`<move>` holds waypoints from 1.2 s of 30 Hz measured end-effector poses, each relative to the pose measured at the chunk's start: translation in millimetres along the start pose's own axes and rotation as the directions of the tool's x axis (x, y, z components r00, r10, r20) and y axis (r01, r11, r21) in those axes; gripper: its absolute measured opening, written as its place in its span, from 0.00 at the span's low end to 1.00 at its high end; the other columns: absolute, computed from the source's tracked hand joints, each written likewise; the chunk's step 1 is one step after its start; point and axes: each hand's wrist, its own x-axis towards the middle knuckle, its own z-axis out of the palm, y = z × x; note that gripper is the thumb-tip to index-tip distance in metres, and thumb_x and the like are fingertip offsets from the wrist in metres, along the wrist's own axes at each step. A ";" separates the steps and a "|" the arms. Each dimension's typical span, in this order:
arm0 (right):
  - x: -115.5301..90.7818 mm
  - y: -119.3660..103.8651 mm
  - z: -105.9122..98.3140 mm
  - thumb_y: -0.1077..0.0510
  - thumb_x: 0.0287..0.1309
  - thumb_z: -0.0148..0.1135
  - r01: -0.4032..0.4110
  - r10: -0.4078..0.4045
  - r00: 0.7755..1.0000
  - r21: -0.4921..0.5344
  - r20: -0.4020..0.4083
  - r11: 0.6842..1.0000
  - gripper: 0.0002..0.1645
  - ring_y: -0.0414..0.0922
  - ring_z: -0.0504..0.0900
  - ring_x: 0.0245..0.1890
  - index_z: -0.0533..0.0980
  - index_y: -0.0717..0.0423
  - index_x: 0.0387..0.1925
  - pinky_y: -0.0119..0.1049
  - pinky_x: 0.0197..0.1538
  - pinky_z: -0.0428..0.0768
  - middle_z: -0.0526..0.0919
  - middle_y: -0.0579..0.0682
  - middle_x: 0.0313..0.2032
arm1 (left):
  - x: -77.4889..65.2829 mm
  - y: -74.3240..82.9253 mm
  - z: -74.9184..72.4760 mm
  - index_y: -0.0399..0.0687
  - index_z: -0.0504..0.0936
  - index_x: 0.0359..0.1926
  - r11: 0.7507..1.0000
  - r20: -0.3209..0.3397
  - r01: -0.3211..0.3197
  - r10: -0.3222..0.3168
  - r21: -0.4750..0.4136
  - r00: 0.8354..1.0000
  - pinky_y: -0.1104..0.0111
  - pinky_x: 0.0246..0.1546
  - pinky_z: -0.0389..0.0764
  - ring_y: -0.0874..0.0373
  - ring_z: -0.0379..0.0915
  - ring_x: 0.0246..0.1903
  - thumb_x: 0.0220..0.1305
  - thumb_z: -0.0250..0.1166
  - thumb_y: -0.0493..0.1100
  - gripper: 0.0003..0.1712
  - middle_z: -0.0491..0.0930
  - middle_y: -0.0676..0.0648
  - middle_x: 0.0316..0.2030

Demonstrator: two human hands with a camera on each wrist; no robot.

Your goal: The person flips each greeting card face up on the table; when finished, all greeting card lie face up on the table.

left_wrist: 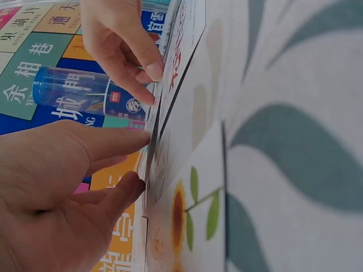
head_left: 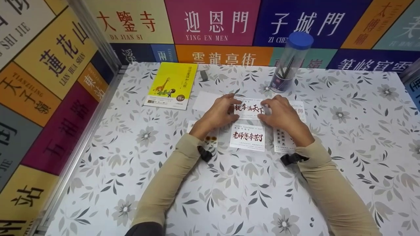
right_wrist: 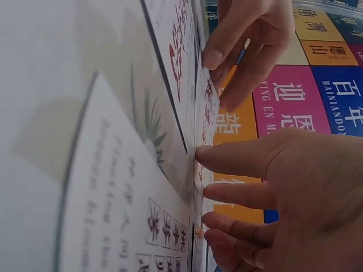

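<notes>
In the head view a white card with red brush characters (head_left: 248,113) lies flat between my two hands. My left hand (head_left: 218,110) touches its left edge, thumb nearer me and fingers at the far side. Opposite it, my right hand (head_left: 283,113) rests at the right edge, its fingers extended in the right wrist view. Just below lies a second red-lettered card (head_left: 247,139). A sunflower card (left_wrist: 198,209) sits by my left wrist, and a card with dark vertical writing (right_wrist: 130,209) by my right. Two more cards, a pale one (head_left: 204,101) and a lettered one (head_left: 299,108), are partly covered by my hands.
A yellow book (head_left: 172,83) lies at the back left, with a small grey block (head_left: 204,76) beside it. Behind my right hand stands a clear cylinder with a blue lid (head_left: 292,62), pens inside. Lettered panels (head_left: 213,23) border the flower-patterned table (head_left: 242,196).
</notes>
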 end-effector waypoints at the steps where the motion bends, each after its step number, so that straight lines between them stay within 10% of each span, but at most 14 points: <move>1: -0.1 0.1 -0.1 0.50 0.67 0.71 -0.001 0.001 1.000 -0.001 -0.001 1.000 0.36 0.63 0.69 0.65 0.76 0.57 0.72 0.65 0.66 0.74 0.74 0.64 0.60 | -0.3 0.8 -0.4 0.46 0.85 0.67 1.000 0.021 0.011 -0.011 0.010 1.000 0.58 0.86 0.57 0.45 0.57 0.84 0.68 0.75 0.39 0.27 0.66 0.36 0.80; 11: -1.2 1.3 -1.7 0.48 0.67 0.72 -0.019 0.019 1.000 0.016 -0.007 1.000 0.35 0.62 0.70 0.65 0.78 0.55 0.71 0.66 0.67 0.73 0.74 0.62 0.61 | -2.4 1.0 0.3 0.46 0.87 0.64 1.000 0.077 0.021 -0.021 0.009 0.997 0.56 0.87 0.53 0.42 0.54 0.85 0.70 0.74 0.42 0.22 0.56 0.35 0.85; 22: -4.1 0.8 -1.0 0.44 0.68 0.72 -0.036 0.036 0.999 0.010 -0.019 0.999 0.35 0.61 0.71 0.62 0.78 0.54 0.71 0.62 0.61 0.75 0.75 0.61 0.58 | -2.7 4.0 0.7 0.43 0.87 0.64 0.996 0.077 -0.043 0.038 0.076 0.996 0.60 0.83 0.63 0.46 0.66 0.79 0.74 0.69 0.38 0.20 0.77 0.38 0.74; 36: -4.0 1.8 0.0 0.43 0.68 0.71 -0.030 0.031 0.999 0.026 -0.029 0.999 0.36 0.60 0.72 0.60 0.77 0.54 0.71 0.62 0.61 0.75 0.76 0.61 0.58 | -16.8 -24.5 -36.7 0.40 0.86 0.63 0.998 -0.088 -0.028 0.032 0.047 0.996 0.56 0.82 0.66 0.45 0.72 0.74 0.75 0.68 0.41 0.19 0.81 0.38 0.69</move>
